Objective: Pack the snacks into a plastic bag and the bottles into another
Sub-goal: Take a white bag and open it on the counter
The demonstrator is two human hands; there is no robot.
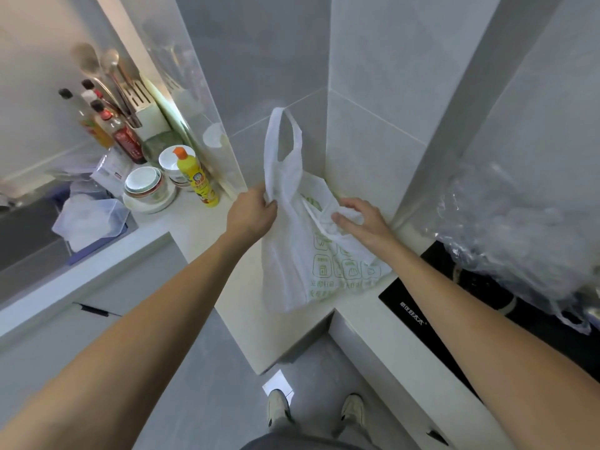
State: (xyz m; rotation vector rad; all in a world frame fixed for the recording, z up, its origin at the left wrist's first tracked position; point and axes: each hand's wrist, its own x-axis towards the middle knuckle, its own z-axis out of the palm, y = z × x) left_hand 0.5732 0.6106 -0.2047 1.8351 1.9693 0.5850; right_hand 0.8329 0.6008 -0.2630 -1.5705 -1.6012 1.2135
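Progress looks early: you have the white plastic bag (305, 254) standing on the counter (201, 222) at frame centre, left hand (255, 211) pinching its rim below one handle, right hand (358, 220) gripping the other side. Contents can't be told; bottles (121, 138) stand unpacked upper left, snacks unseen.

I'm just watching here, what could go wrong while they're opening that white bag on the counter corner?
1. The white plastic bag sits at the counter's inner corner edge; once loaded, it may slide off toward the floor.
2. The left hand pinches one side and the right hand holds the other; thin film could tear.
3. The yellow bottle beside the left hand might get knocked over.
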